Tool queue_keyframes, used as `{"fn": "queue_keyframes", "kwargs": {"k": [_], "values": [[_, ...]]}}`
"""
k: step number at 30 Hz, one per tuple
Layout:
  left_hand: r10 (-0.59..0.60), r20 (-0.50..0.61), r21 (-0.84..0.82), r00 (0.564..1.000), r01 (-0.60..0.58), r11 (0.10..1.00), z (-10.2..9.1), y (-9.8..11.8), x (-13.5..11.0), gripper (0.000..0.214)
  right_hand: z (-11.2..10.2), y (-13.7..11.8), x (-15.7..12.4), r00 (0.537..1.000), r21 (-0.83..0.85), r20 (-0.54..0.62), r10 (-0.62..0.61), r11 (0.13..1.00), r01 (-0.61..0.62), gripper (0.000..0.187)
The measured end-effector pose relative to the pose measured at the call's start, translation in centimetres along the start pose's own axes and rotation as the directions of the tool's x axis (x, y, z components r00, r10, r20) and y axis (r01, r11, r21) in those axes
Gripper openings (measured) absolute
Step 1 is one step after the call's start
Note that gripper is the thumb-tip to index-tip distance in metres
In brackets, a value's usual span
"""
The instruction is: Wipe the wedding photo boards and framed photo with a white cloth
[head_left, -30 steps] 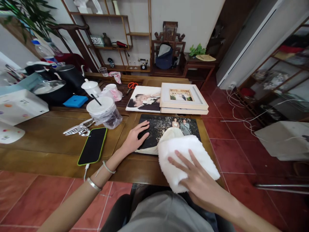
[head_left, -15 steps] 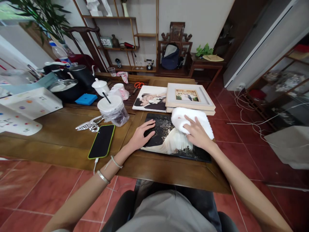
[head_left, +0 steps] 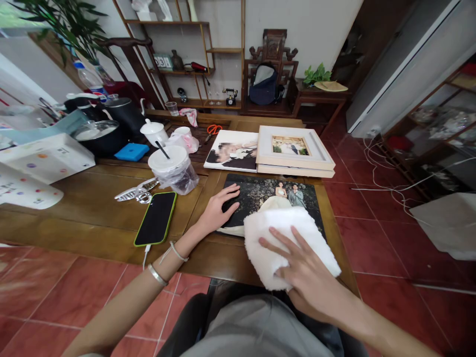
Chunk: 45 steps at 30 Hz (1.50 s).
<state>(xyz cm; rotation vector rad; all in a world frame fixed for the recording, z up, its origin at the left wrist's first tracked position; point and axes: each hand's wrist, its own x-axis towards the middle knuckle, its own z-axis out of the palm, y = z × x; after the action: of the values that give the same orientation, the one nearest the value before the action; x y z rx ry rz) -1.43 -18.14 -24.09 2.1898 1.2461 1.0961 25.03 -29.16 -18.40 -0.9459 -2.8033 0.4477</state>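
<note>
Our right hand (head_left: 308, 272) is now drawn back toward us, and the white cloth (head_left: 269, 228) beneath it covers the near right part of the dark photo panel (head_left: 256, 198) and reaches past its near edge. Half a second ago the cloth is bunched at the panel's far right; now the pictured couple (head_left: 289, 193) there shows again (the cloth lies much where it does a second ago). Our right fingers spread apart over the top of the cloth; whether the thumb pinches it from the side, we cannot tell. Our left hand (head_left: 217, 210) stays where it is, resting on the panel's left end with fingers and thumb apart, clasping nothing. The panel lies flat on the wooden table (head_left: 211, 260), near the edge where we sit. Just beyond it lie a pale photo board (head_left: 232, 153) and, right beside that, a white picture frame (head_left: 318, 151). The green-edged phone (head_left: 155, 218) and the lidded cup (head_left: 171, 163) stay on our left.
</note>
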Motion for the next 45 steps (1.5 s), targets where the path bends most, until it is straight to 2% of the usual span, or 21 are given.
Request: {"fn": "queue_keyframes", "kwargs": {"k": [5,10,14,17,20,24,28,31,34,39,45], "values": [[0.014,0.002,0.002,1.0,-0.014,1.0,0.0,0.0,0.0,0.03,-1.8,3.9,2.5,0.996,0.006,-0.061,0.058,0.998,-0.058,0.04],[0.025,-0.008,0.0,1.0,-0.025,1.0,0.1,0.1,0.0,0.03,-2.5,8.6,5.3,0.984,-0.074,-0.109,0.141,0.986,-0.149,0.036],[0.016,-0.014,-0.002,1.0,-0.016,1.0,0.1,0.2,0.0,0.03,-2.6,10.5,7.1,0.97,-0.132,-0.132,0.204,0.966,-0.221,0.033],[0.015,-0.021,-0.002,1.0,-0.015,1.0,0.1,0.3,-0.1,0.03,-2.7,10.5,7.6,0.965,-0.16,-0.133,0.228,0.956,-0.248,0.034],[0.015,-0.038,0.0,0.999,-0.015,1.0,0.2,0.3,-0.1,0.03,-2.9,9.1,7.2,0.972,-0.177,-0.097,0.216,0.957,-0.23,0.04],[-0.001,-0.056,-0.001,0.998,0.001,1.0,0.4,0.4,-0.2,0.028,-2.5,5.0,5.1,0.988,-0.141,-0.025,0.154,0.978,-0.156,0.044],[0.004,-0.053,0.011,0.999,-0.003,1.0,0.4,0.4,-0.1,0.028,-1.1,0.6,2.4,0.995,-0.048,0.043,0.086,0.995,-0.084,0.045],[0.008,-0.061,0.01,0.998,-0.007,1.0,0.4,0.4,-0.2,0.028,-0.7,-0.4,1.6,0.998,-0.006,0.046,0.037,0.999,-0.037,0.035],[0.013,-0.065,0.013,0.998,-0.012,1.0,0.5,0.4,-0.2,0.029,-1.4,0.7,1.9,0.998,-0.016,0.038,0.046,0.999,-0.046,0.039],[0.044,-0.075,0.015,0.996,-0.043,0.999,0.6,0.3,0.0,0.03,-2.8,4.9,4.8,0.987,-0.116,-0.04,0.156,0.98,-0.16,0.043],[0.053,-0.057,0.026,0.997,-0.052,0.998,0.5,0.1,0.1,0.03,-2.6,9.0,8.9,0.978,-0.177,-0.095,0.187,0.963,-0.201,0.041]]}}
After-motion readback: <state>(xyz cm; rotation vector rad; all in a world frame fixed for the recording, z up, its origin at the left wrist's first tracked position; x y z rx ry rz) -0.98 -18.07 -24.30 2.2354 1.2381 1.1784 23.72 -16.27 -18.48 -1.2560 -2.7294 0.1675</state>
